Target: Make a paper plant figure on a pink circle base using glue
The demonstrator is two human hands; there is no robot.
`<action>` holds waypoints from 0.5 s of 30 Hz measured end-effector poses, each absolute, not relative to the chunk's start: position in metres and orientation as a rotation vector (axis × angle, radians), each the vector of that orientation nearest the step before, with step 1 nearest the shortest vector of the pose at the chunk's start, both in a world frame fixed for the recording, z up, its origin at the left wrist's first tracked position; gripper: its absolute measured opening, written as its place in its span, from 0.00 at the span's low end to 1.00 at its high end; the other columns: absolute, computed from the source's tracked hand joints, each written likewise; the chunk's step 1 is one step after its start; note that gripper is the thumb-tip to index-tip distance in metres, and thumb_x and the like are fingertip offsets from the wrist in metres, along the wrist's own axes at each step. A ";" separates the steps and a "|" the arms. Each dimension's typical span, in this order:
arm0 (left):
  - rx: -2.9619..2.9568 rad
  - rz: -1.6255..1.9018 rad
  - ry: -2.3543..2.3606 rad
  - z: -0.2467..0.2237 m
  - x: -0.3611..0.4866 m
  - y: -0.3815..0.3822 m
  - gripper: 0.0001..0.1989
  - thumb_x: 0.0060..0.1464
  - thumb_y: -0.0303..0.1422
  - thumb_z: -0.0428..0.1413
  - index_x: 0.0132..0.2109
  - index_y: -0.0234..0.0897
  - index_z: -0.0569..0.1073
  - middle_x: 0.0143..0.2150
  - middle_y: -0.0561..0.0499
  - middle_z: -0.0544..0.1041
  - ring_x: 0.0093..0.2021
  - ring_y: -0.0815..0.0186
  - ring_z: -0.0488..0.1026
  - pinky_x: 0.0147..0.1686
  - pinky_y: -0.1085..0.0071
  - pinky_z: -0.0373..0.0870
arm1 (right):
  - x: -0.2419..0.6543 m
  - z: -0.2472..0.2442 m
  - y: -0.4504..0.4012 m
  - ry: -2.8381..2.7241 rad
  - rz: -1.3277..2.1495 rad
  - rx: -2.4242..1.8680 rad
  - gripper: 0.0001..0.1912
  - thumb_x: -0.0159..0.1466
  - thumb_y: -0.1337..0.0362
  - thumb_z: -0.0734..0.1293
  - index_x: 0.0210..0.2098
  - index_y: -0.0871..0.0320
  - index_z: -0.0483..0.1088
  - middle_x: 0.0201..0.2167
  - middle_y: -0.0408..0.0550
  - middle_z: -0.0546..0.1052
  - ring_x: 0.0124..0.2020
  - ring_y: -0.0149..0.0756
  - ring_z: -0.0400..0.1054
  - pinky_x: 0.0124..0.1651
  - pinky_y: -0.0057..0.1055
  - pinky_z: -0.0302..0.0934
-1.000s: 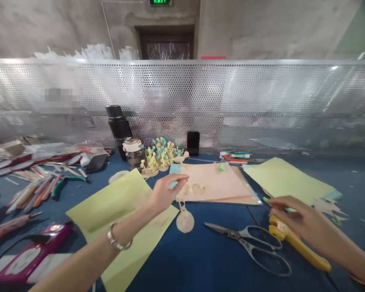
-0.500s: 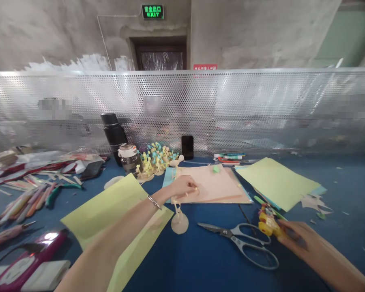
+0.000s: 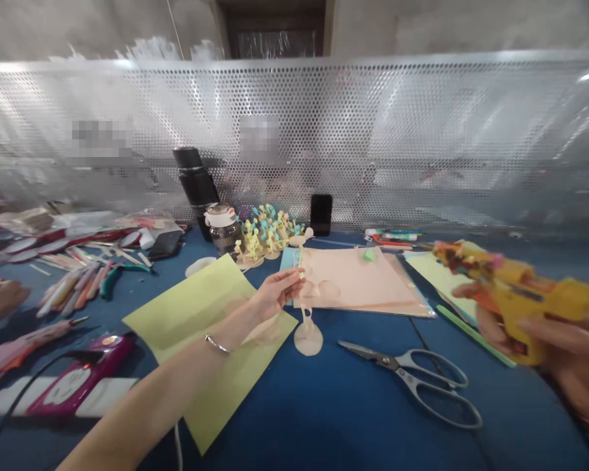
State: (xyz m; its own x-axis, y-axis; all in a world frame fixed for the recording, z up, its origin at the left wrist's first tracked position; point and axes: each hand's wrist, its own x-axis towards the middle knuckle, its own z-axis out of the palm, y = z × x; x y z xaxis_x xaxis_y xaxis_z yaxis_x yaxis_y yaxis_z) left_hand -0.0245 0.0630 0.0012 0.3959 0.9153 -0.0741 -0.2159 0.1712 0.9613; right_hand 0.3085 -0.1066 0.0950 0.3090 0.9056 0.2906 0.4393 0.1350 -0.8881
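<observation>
My left hand (image 3: pixel 277 293), a bracelet on its wrist, pinches a small pale-yellow piece (image 3: pixel 302 277), too small to make out fully. Beside its fingertips stands a cream paper craft with a round base (image 3: pixel 308 339), a thin stem and a bird-like top (image 3: pixel 302 237). The fingers hide part of the stem. At the right, my right hand (image 3: pixel 544 333) is wrapped round a yellow glue gun (image 3: pixel 525 297), raised above the table and blurred by motion. Open-handled scissors (image 3: pixel 397 366) lie between the hands. A yellow-green paper sheet (image 3: pixel 196 307) lies under my left forearm.
Peach paper (image 3: pixel 363 275) lies ahead, a green scrap (image 3: pixel 369 256) on it. Behind are small yellow and blue crafts (image 3: pixel 269 229), a jar (image 3: pixel 223 229), a black flask (image 3: pixel 196 186) and a phone (image 3: pixel 321 214). Another person's hand (image 3: pixel 0 301) and a pink glue gun (image 3: pixel 24 350) are left.
My right hand has lifted the yellow glue gun off the table. My left hand has drawn back from the peach paper. Another person's hand has appeared at the left; the view has tilted down.
</observation>
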 end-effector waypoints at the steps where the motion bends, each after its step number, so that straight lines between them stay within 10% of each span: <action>1: 1.047 0.936 0.786 0.000 -0.025 0.061 0.08 0.57 0.32 0.59 0.43 0.35 0.76 0.35 0.51 0.79 0.32 0.75 0.76 0.36 0.81 0.74 | 0.287 0.097 -0.100 -1.284 0.802 -1.332 0.20 0.56 0.48 0.63 0.39 0.54 0.74 0.16 0.44 0.68 0.15 0.33 0.59 0.16 0.29 0.55; 7: 0.829 0.863 0.735 -0.003 -0.021 0.060 0.07 0.59 0.27 0.55 0.43 0.34 0.78 0.34 0.50 0.81 0.34 0.75 0.78 0.41 0.81 0.74 | 0.196 0.055 -0.061 -1.150 1.395 -1.109 0.17 0.64 0.51 0.61 0.38 0.59 0.71 0.14 0.38 0.63 0.14 0.26 0.53 0.18 0.24 0.47; 15: 0.783 0.762 0.765 0.000 -0.019 0.054 0.09 0.55 0.25 0.59 0.43 0.33 0.79 0.37 0.49 0.82 0.35 0.72 0.78 0.43 0.77 0.74 | 0.207 0.011 -0.059 -1.375 1.243 -1.317 0.15 0.67 0.55 0.60 0.32 0.55 0.73 0.26 0.45 0.73 0.31 0.35 0.68 0.38 0.33 0.64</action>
State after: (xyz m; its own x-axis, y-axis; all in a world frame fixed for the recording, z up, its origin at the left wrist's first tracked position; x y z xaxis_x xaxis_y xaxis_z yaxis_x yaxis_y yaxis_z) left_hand -0.0191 0.0544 -0.0001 0.4984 0.8130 -0.3010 -0.2980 0.4867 0.8212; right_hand 0.2073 -0.0593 0.0106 -0.0938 0.9938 -0.0599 0.1598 -0.0444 -0.9862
